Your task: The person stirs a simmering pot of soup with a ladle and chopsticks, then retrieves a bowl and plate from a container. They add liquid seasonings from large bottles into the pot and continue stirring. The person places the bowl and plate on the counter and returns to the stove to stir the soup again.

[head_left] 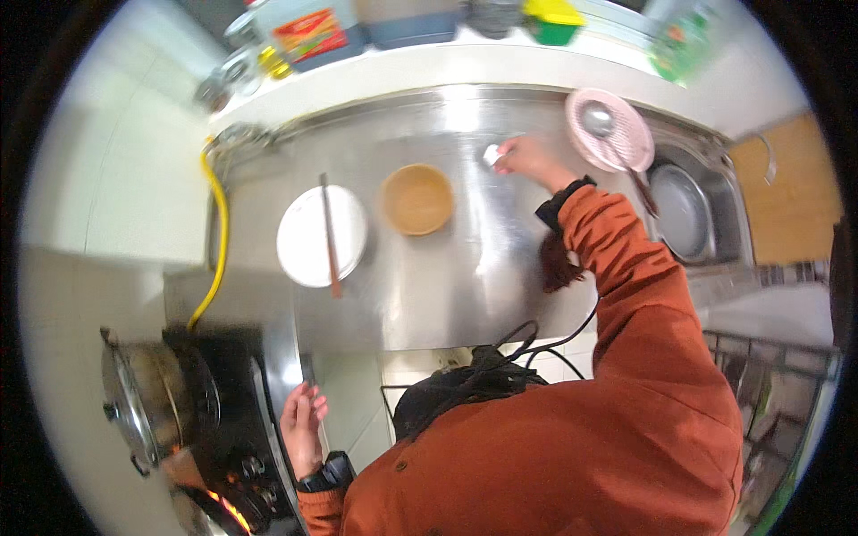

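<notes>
On the stainless steel counter [429,281], towards its back right, my right hand [529,159] holds a small white object [492,155] in its fingertips; its kind is not clear. A round tan bowl [417,199] stands to the left of that hand. Further left is a white plate or bowl [305,234], with brown chopsticks [331,248] lying across it. My left hand [305,419] is low at the left, beside the front edge of the stove, fingers partly curled and nothing visible in them. A dark reddish-brown object [558,264] lies partly hidden by my right sleeve.
A pink colander [575,130] with a ladle [598,120] rests beside the sink [737,221], which holds a metal basin [680,211]. At left, flames burn on the black stove [234,388] near a lidded pot [137,402]. A yellow hose [221,234] runs behind. Containers line the back ledge [402,63].
</notes>
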Tool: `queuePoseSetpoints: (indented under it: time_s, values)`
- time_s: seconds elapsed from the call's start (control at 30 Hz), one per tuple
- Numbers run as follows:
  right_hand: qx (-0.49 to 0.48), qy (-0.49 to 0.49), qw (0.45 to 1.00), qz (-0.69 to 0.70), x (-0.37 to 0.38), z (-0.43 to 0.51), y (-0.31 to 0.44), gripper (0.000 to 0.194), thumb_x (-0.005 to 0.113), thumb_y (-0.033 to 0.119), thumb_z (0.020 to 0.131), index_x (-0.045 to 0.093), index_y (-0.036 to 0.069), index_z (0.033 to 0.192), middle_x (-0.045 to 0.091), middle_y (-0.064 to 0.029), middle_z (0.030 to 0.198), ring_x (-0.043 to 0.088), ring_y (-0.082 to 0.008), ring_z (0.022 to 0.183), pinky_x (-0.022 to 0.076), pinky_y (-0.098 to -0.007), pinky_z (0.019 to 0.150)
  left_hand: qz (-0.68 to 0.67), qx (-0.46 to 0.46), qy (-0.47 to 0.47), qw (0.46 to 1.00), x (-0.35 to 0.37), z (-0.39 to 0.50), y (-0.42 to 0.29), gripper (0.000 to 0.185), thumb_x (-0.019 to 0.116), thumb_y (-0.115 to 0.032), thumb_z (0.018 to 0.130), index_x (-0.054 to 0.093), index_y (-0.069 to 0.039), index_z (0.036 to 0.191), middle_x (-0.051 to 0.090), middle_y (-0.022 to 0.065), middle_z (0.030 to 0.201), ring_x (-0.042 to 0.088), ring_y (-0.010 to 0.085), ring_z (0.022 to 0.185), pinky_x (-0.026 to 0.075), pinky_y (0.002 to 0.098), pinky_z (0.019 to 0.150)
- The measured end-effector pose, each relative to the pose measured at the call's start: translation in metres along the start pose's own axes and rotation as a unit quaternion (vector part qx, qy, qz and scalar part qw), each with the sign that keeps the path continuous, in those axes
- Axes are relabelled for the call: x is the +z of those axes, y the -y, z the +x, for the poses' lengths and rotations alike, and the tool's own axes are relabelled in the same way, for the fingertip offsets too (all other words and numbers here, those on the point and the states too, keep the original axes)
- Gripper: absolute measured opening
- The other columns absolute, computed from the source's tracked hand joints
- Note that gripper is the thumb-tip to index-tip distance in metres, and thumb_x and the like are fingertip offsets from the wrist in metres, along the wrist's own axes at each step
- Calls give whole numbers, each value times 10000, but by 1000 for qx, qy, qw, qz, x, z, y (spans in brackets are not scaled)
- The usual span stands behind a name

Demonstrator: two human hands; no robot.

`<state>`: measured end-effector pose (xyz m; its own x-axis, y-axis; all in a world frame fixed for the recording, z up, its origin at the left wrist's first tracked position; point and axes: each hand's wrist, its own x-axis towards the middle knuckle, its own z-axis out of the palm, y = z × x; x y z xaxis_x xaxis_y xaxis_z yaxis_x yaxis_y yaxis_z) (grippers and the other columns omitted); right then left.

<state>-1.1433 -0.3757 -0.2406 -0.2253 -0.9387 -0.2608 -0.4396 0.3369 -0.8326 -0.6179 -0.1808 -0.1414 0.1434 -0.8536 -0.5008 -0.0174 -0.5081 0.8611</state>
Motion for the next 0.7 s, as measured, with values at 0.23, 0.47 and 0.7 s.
queuePoseSetpoints:
  time_s: [0.23, 0.47, 0.7]
  values:
    - [45, 25, 978, 204, -53, -202, -14, 154, 659, -26, 657, 536, 3, 745, 594, -62, 684, 582, -121, 605, 479, -228, 565, 33, 43, 152, 987, 44, -17, 2, 334, 493, -208, 903, 465, -9, 1169, 553, 87, 1036, 562, 139, 834, 469, 247, 730]
    - [199, -154, 927, 279, -111, -396, -97, 219, 641, -26, 710, 570, -6, 916, 608, -74, 852, 611, -143, 748, 518, -225, 678, 80, 9, 267, 960, 99, -37, 49, 342, 492, -223, 903, 466, -6, 1166, 546, 97, 1048, 561, 144, 855, 469, 254, 751]
    - [266, -339, 812, 394, -161, -544, -197, 206, 650, -5, 737, 591, -3, 934, 610, -62, 904, 599, -116, 813, 498, -193, 743, 123, -11, 330, 936, 157, -83, 63, 344, 496, -221, 900, 467, -1, 1164, 544, 103, 1058, 561, 155, 870, 472, 259, 757]
